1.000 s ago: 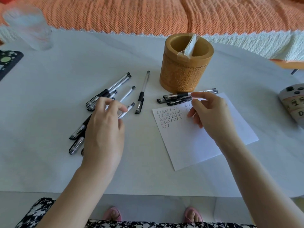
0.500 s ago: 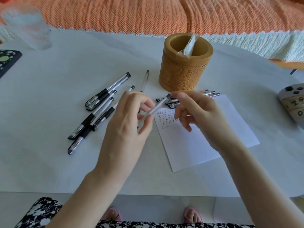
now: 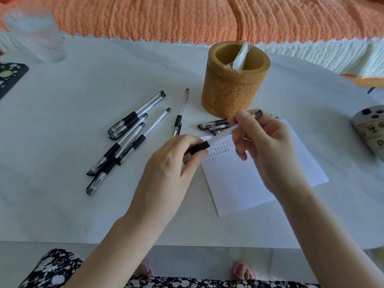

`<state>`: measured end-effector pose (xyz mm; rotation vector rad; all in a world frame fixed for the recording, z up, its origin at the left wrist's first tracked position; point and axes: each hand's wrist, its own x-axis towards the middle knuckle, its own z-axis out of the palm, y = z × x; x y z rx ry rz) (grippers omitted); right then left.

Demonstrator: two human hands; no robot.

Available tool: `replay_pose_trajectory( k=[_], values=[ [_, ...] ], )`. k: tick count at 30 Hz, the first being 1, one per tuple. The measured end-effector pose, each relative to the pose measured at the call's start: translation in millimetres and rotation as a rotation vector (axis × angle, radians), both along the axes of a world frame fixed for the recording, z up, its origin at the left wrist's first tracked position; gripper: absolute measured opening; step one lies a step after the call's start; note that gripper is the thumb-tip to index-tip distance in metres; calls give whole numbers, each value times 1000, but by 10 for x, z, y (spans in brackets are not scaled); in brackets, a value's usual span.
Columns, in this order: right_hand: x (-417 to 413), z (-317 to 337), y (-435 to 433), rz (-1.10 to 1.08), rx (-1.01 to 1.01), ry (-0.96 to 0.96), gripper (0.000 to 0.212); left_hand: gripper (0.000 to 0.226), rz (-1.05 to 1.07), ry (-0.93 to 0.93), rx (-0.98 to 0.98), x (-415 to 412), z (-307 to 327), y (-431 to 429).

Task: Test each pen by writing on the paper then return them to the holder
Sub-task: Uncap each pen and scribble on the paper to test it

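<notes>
Both hands hold one clear pen (image 3: 220,137) with a black grip above the white paper (image 3: 259,183). My left hand (image 3: 170,169) pinches its capped front end; my right hand (image 3: 264,150) grips the rear of the barrel. Rows of small written marks (image 3: 219,150) sit at the paper's top left, partly hidden by the hands. The carved bamboo holder (image 3: 234,88) stands behind the paper with only a clear wrapper (image 3: 239,59) in it. Several pens (image 3: 128,134) lie loose on the left, one lone pen (image 3: 179,115) in the middle, and a few pens (image 3: 214,125) at the holder's foot.
On the white table (image 3: 83,204), a clear glass (image 3: 35,34) stands far left with a dark patterned object (image 3: 10,75) beside it. A grey object with printed characters (image 3: 369,129) lies at the right edge. An orange blanket (image 3: 207,15) runs behind the table.
My left hand lifted one pen from the left pile and brought it over the paper. My right hand left the pens by the holder and took that pen's rear end.
</notes>
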<state>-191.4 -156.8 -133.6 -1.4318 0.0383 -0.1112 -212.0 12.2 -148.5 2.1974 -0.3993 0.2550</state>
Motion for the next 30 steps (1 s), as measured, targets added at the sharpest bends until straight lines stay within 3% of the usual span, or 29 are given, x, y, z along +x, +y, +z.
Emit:
replay_pose_trajectory(
  k=[10,15,19,21,23,26,30],
  values=[
    [-4,8,21,14,72,29,27,19,-22,18,101,-4,24,-67],
    [-15,15,-8,48,128,13,29,22,-38,84,44,15,60,-54],
    [-31,-1,10,177,71,112,18,23,-75,145,24,-27,50,-99],
    [-36,-18,36,235,56,161,24,32,-73,173,36,-43,44,-110],
    [-20,-26,18,186,124,184,24,40,-57,217,68,-48,28,-94],
    [30,-22,-93,3,229,175,18,33,-26,302,176,-68,6,-67],
    [50,-88,-147,-21,50,148,32,41,-96,391,271,-130,16,-68]
  ],
)
